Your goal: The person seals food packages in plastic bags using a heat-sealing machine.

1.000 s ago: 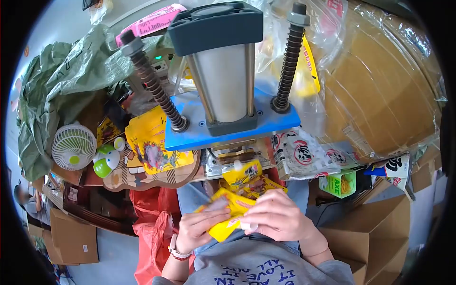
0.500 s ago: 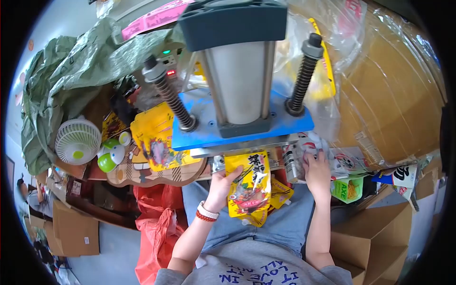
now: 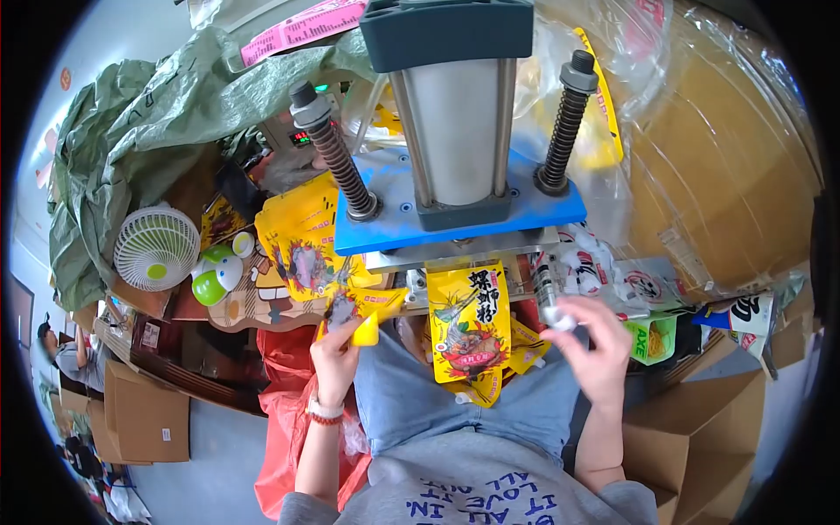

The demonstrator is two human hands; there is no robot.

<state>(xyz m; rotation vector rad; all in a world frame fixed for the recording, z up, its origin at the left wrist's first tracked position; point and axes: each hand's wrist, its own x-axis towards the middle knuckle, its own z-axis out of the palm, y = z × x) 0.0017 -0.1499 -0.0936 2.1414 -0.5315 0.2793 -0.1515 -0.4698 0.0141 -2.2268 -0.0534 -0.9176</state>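
My left hand [image 3: 335, 366] is closed on a yellow printed pouch [image 3: 383, 302], whose edge is folded over near my fingers. In my right hand [image 3: 599, 346] a small white plastic piece [image 3: 557, 318] is pinched between the fingertips. Between the hands, another yellow pouch [image 3: 471, 328] hangs upright below the plate of a press [image 3: 464, 144], touched by neither hand. Beneath it, more yellow pouches [image 3: 525, 346] with small white spouts lie over my lap. Just beyond my right hand is a plastic bag [image 3: 584, 271] with white pieces.
A stack of yellow pouches [image 3: 297, 232] lies left of the press, near a small white fan [image 3: 157, 249]. A green box [image 3: 649, 341] hangs at the right. Below are a red bag [image 3: 284, 437] and an open carton [image 3: 700, 437]. Another person [image 3: 70, 354] is at far left.
My left hand has let go of the hanging pouch and moved left, now holding another pouch. My right hand has come back from the plastic bag with a white piece. The view has shifted slightly.
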